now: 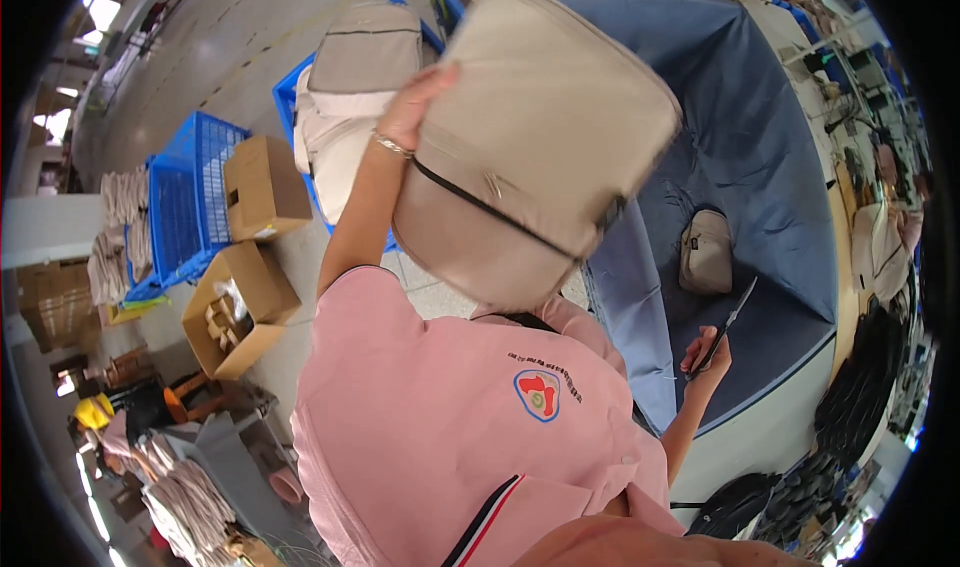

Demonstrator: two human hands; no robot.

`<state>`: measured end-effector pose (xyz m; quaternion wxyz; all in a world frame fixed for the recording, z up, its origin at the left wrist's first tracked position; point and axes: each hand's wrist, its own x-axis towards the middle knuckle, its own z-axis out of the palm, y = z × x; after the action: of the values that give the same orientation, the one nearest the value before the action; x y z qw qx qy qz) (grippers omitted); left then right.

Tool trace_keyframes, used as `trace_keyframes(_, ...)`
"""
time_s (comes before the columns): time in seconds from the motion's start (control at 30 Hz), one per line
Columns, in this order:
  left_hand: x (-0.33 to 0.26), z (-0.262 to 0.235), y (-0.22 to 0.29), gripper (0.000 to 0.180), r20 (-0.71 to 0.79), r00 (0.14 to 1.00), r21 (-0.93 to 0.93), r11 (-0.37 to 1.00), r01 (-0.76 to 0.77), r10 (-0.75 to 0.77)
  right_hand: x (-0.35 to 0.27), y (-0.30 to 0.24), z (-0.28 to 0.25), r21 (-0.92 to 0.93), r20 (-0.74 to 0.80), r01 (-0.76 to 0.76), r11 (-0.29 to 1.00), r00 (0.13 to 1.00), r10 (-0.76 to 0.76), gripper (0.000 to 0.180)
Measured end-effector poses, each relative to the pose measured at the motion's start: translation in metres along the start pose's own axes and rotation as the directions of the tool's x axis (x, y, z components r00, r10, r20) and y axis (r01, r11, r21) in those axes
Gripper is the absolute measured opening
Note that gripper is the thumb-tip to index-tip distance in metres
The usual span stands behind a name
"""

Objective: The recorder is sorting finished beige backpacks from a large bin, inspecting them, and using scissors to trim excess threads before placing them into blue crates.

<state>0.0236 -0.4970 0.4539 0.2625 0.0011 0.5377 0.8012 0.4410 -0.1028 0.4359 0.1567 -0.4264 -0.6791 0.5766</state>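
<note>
Bag [545, 132] in grip of left hand [412, 109], apart from right hand [708, 357] around scissors [735, 314]

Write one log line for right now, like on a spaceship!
left hand: holding beige bag | right hand: holding scissors | blue fabric bin: small beige pouch inside

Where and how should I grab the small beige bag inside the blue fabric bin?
Probably across the two long sides of the small beige bag, from above: its body is narrow and rounded, and the blue fabric bin is open at the top. Set down the scissors in the right hand first.
</note>
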Motion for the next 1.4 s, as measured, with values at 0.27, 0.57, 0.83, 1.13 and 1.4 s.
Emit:
trace_keyframes(0.27, -0.117, -0.179, 0.024, 0.052, -0.471, 0.823, -0.316, 0.81, -0.494, 0.319, 0.017, 0.0, 0.014, -0.048, 0.009, -0.038, 0.998, 0.999, 0.038, 0.028)
trace_keyframes(0.57, -0.184, -0.284, -0.066, 0.06, -0.747, 0.655, -0.091, 0.957, -0.277, 0.118, 0.063, -0.017, 0.033, -0.273, 0.192, 0.063, 0.96, 0.981, -0.01, 0.032)
trace_keyframes(0.83, -0.091, -0.385, -0.053, 0.056, -0.833, 0.546, -0.036, 0.977, -0.209, 0.086, 0.036, 0.027, 0.142, 0.038, 0.213, -0.001, 0.999, 0.977, -0.007, 0.025)
trace_keyframes(1.13, -0.093, -0.402, -0.041, 0.056, -0.79, 0.612, -0.027, 0.995, -0.098, 0.039, 0.143, -0.049, 0.573, -0.257, 0.455, 0.413, 0.874, 0.85, -0.267, 0.043)
trace_keyframes(1.4, -0.033, -0.435, -0.07, 0.038, -0.916, 0.368, 0.2, 0.977, 0.078, 0.158, 0.161, -0.061, 0.922, -0.203, 0.567, 0.658, 0.725, 0.683, -0.461, 0.075)
